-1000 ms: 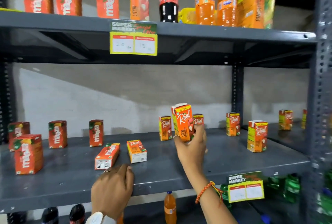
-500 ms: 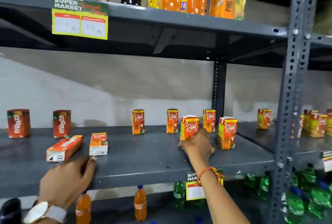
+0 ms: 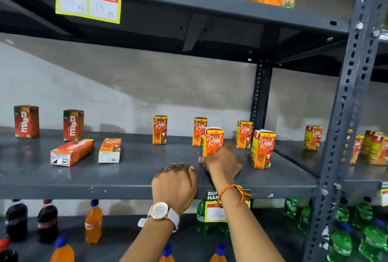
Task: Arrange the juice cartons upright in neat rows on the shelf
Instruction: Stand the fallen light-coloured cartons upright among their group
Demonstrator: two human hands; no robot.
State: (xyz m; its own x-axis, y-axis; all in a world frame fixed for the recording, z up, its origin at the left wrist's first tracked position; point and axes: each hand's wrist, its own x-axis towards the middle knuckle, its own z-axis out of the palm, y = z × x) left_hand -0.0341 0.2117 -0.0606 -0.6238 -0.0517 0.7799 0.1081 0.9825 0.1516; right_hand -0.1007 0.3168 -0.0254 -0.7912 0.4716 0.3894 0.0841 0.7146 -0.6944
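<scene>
A grey metal shelf [image 3: 136, 169] holds small juice cartons. Two Maaza cartons [image 3: 26, 121] [image 3: 73, 125] stand upright at the back left. Another Maaza carton [image 3: 71, 152] and a Real carton [image 3: 110, 150] lie flat in front of them. Real cartons stand upright at the back [image 3: 160, 129] [image 3: 199, 131] [image 3: 243, 134] and one at the front right [image 3: 262, 149]. My right hand [image 3: 222, 165], blurred, covers the base of an upright Real carton [image 3: 213, 141]. My left hand [image 3: 174, 186] rests curled on the shelf's front edge, holding nothing.
A perforated upright post [image 3: 344, 114] divides this bay from the right bay, where more Real cartons [image 3: 312, 137] stand. The upper shelf [image 3: 231, 9] carries bottles and a pineapple carton. Soft-drink bottles [image 3: 93, 221] fill the shelf below. A price tag [image 3: 214, 211] hangs off the front edge.
My right hand brought the Real carton down from mid-air and stood it on the shelf. My left hand slid right along the front edge until it was next to my right hand.
</scene>
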